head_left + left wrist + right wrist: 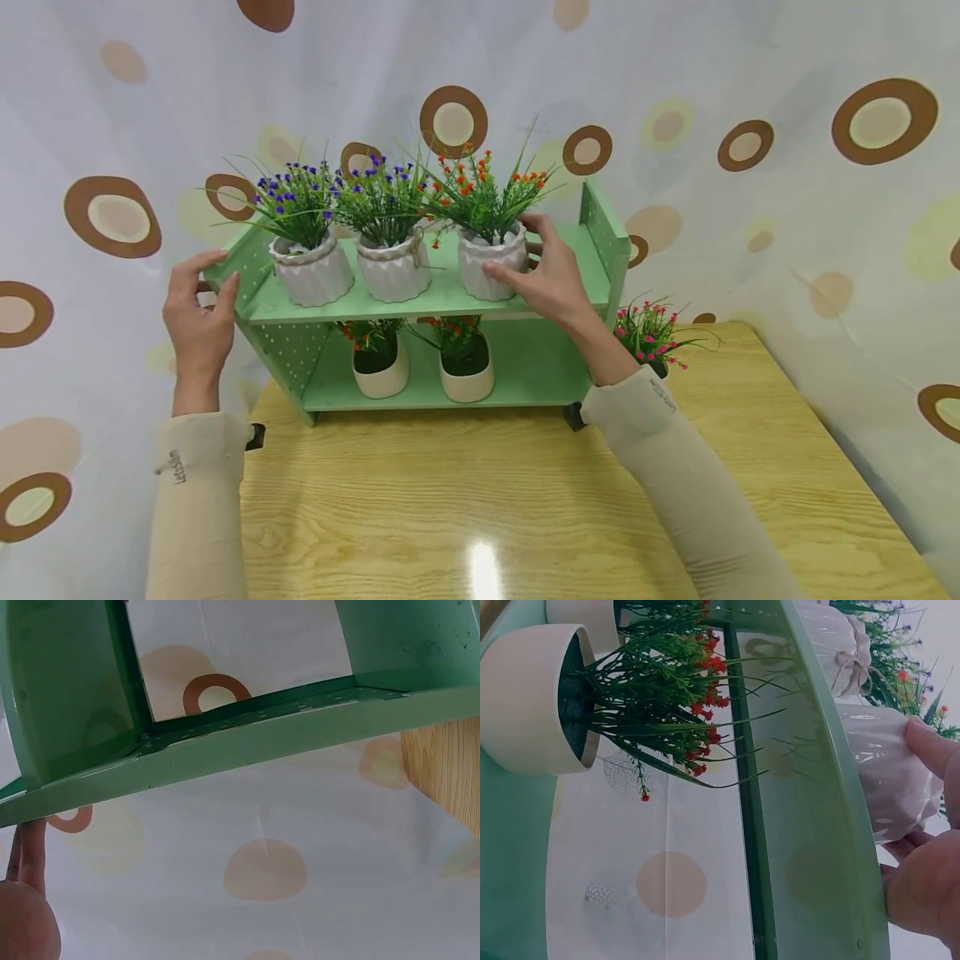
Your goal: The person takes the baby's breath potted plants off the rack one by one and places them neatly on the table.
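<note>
A white ribbed flower pot (491,265) with orange flowers stands on the top board of the green shelf (360,310). My right hand (553,271) holds this pot from its right side, thumb on the front and fingers reaching behind. In the right wrist view, the same glossy pot (889,769) sits between the thumb and fingers. My left hand (201,308) grips the front upper corner of the shelf's left side panel. In the left wrist view, fingers (32,851) meet the shelf edge. Two white pots with purple flowers, a left pot (313,275) and a middle pot (393,268), stand alongside.
Two cream pots, one on the left (381,379) and one on the right (468,379), stand on the lower board with red-orange flowers. A pink-flowered plant (651,333) is right of the shelf. Beneath lies a wooden table (420,500); a patterned curtain (525,67) hangs behind.
</note>
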Demonstrator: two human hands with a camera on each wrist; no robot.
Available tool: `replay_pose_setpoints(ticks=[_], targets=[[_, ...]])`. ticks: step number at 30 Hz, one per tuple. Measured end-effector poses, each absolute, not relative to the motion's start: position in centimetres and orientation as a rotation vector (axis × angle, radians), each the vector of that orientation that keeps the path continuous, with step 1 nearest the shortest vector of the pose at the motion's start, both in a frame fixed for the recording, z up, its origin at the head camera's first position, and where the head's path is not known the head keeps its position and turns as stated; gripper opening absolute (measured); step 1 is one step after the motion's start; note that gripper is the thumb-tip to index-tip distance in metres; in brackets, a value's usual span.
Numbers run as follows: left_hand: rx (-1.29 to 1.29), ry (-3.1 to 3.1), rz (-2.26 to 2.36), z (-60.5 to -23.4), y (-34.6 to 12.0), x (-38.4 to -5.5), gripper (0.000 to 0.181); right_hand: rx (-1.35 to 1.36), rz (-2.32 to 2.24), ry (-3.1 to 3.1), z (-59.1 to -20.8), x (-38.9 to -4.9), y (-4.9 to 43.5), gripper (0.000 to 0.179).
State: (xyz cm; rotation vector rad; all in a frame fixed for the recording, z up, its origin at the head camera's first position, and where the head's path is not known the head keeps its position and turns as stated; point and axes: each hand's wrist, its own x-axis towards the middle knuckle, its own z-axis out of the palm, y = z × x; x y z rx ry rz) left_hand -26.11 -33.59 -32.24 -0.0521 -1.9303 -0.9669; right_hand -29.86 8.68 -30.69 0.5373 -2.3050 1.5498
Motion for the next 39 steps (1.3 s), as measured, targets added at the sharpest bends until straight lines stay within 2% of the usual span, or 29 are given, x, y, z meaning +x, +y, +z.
replay_pose_setpoints(ticks=[6, 14, 27, 39], targets=[[-0.069, -1.916, -0.98, -32.1, -33.4, -25.9, 0.033, 0.512, 1.595, -2.246, -30.9, -29.0, 9.4, 0.082], [-0.051, -1.968, -0.953, -33.4, -35.7, -27.6, 0.035, 0.535, 1.652, -2.173, -31.1, -27.1, 10.5, 0.077], [-0.079, -1.977, -0.954, -33.5, -35.8, -27.5, 0.035, 0.548, 1.737, -2.081, -32.0, -24.1, 11.6, 0.064], [-0.036, -1.986, -0.947, -33.5, -35.8, -27.6, 0.035, 0.545, 1.697, -2.114, -33.4, -20.9, 13.3, 0.086]])
